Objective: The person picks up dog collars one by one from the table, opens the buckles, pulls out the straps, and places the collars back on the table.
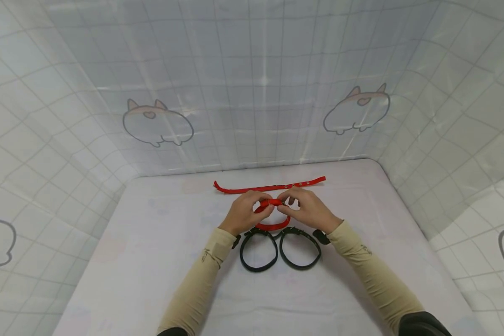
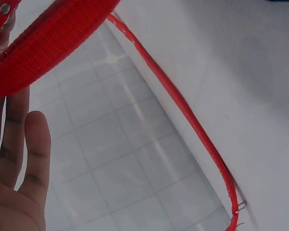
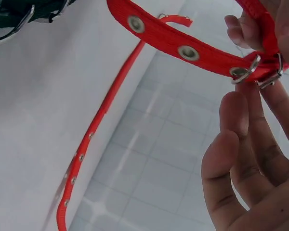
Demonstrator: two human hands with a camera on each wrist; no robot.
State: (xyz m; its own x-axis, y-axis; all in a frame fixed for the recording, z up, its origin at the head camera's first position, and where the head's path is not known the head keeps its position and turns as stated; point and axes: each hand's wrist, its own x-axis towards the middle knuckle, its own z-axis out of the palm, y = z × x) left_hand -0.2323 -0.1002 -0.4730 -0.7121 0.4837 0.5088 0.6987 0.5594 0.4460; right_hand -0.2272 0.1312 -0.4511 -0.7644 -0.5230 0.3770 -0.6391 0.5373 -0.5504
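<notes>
A red collar (image 1: 273,227), bent into a loop, is held up between both hands over the table. On its left side, my left hand (image 1: 244,212) pinches the band between thumb and fingers. My right hand (image 1: 312,211) grips the other side by the metal buckle (image 3: 273,77) and D-ring. Metal eyelets (image 3: 188,53) run along the band, which passes through the buckle. In the left wrist view, the band hides part of the left fingers (image 2: 37,149). A second red collar (image 1: 252,190) lies stretched out flat behind the hands, its holed end to the right.
Two dark collars, a left one (image 1: 258,269) and a right one (image 1: 302,267), lie fastened into rings side by side, nearer the body. The white-covered table (image 1: 151,261) ends at a tile-patterned curtain (image 1: 256,116), which also rises on both sides.
</notes>
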